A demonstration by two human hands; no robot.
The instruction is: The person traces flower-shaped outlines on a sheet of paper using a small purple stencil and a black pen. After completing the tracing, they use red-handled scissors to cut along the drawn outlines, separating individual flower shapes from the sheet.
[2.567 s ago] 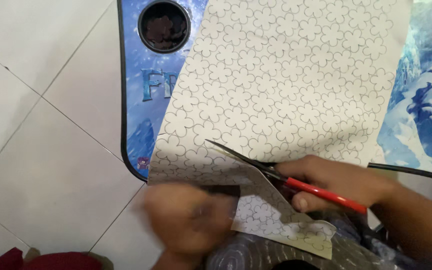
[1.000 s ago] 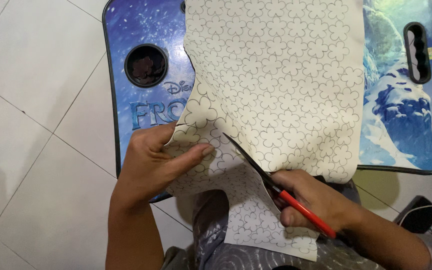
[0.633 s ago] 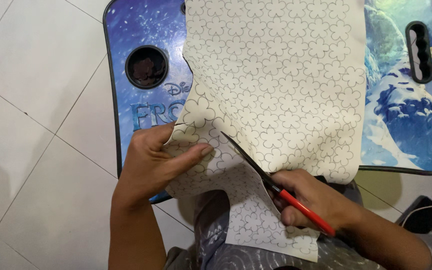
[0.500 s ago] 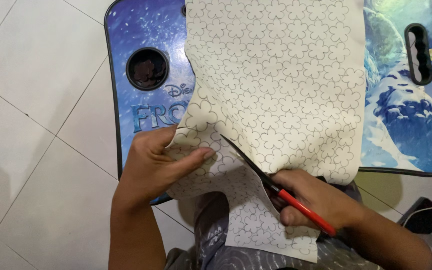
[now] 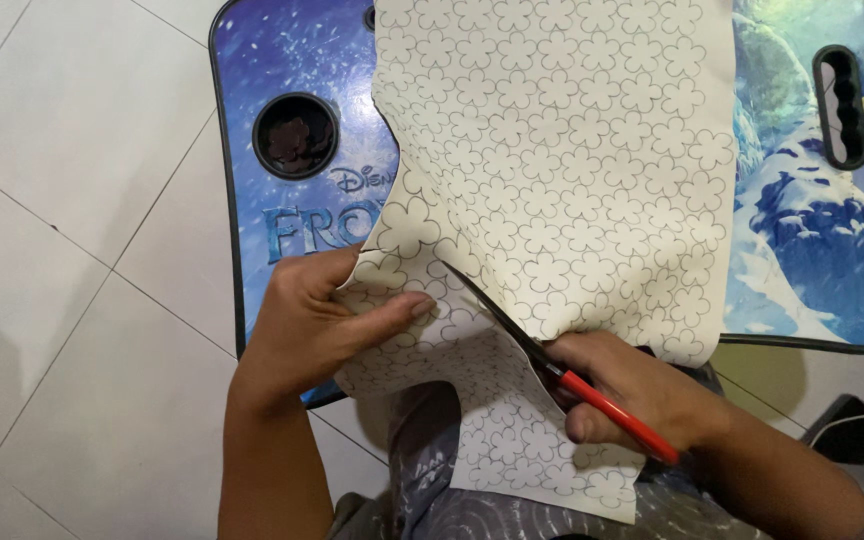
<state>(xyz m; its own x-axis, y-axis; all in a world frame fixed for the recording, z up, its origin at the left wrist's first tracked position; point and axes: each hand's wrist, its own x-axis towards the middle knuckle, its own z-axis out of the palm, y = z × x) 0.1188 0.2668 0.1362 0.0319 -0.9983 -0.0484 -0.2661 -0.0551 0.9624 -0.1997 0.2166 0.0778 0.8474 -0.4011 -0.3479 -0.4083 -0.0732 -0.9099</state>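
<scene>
At the bottom of the frame, the person's lap in grey patterned cloth (image 5: 422, 500) shows under the hanging lower edge of a cream sheet printed with flower outlines (image 5: 562, 150). Just above it, at lower right, the right hand (image 5: 642, 400) is closed around the red handles of a pair of scissors (image 5: 542, 350), whose dark blades lie slightly parted in the sheet and point up-left toward the middle of the frame. At centre left the left hand (image 5: 317, 320) pinches the part-cut flap of the sheet — thumb over the top, fingers tucked beneath — right beside the blade tips.

The sheet looks thin and light but with some body, more like craft foam or soft card than cloth: it bends in smooth curves and does not crumple. It would probably sag and shift under the blades, so the sound place to hold it is close to the cut line, where the left hand already is.

Farther up, the sheet spreads over a low bench (image 5: 282, 60) with a blue snowy picture, a round cup hole (image 5: 297, 135) at upper left and a slotted handle (image 5: 840, 105) at upper right. Pale floor tiles (image 5: 72, 200) fill the left side — a dark object with a white cable (image 5: 857, 430) sits at the lower right edge.
</scene>
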